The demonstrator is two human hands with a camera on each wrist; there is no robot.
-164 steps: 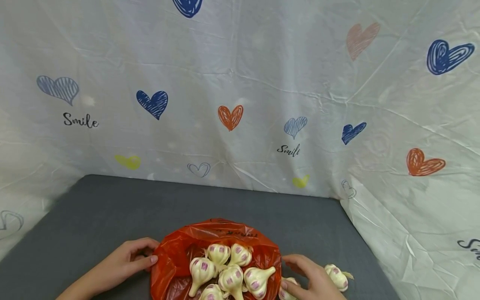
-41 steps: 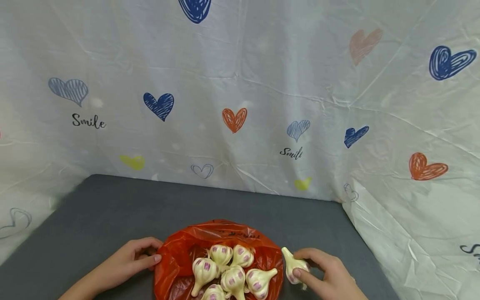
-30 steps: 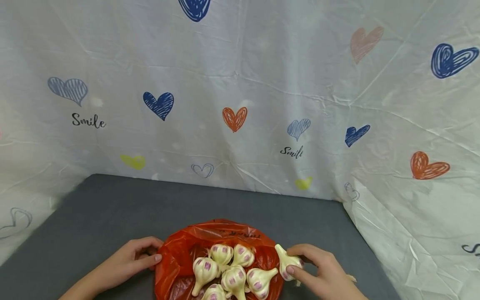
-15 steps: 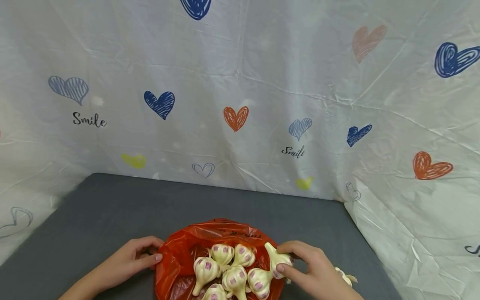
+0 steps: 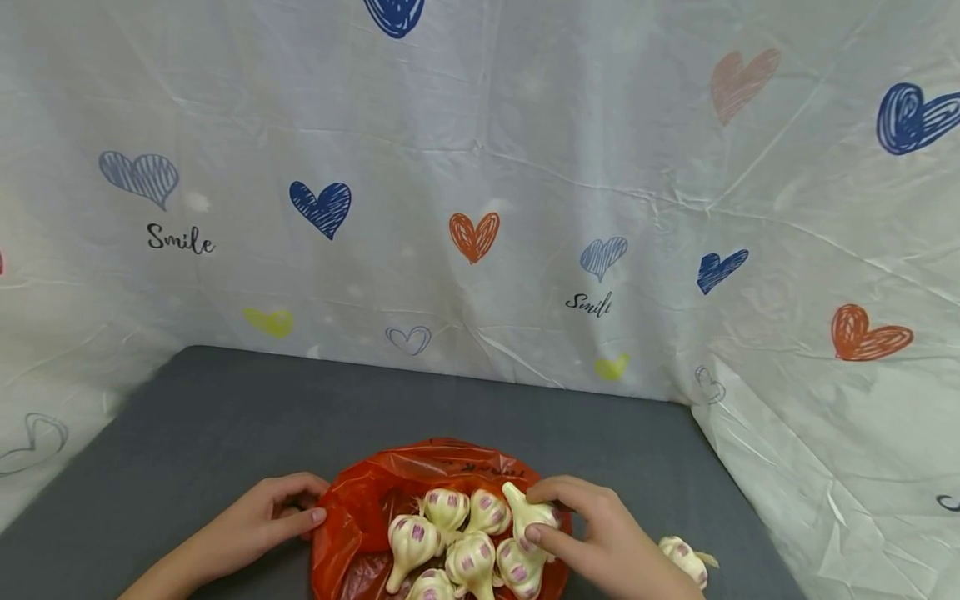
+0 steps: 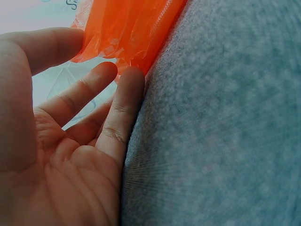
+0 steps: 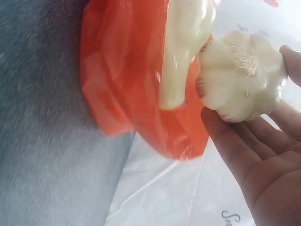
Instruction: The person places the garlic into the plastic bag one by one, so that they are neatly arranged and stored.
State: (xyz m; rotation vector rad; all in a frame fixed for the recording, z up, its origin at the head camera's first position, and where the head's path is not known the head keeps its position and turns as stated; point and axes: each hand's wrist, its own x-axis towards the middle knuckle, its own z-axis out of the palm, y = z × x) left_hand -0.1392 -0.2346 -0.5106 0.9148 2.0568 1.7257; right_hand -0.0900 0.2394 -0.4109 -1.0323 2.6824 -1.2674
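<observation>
A red plastic bag (image 5: 352, 508) lies spread wide at the front of the table, with several garlic bulbs (image 5: 470, 560) inside. My left hand (image 5: 258, 521) holds the bag's left edge between thumb and fingertips; folds of film touch those fingertips in the left wrist view. Over the bag's right side, my right hand (image 5: 600, 533) grips one garlic bulb (image 5: 531, 515) between thumb and fingers, its stem pointing up and to the left. From the right wrist camera, the held bulb's (image 7: 240, 77) root end shows. Below it, another bulb in the bag is partly covered.
One more garlic bulb (image 5: 684, 560) lies on the dark grey table (image 5: 405, 400), right of my right forearm. A pale curtain (image 5: 525, 167) printed with hearts hangs behind the table and at both sides.
My right hand has picked up a bulb from the table right of the bag and carried it left, over the bag's right part. The left hand stays at the bag's edge.
</observation>
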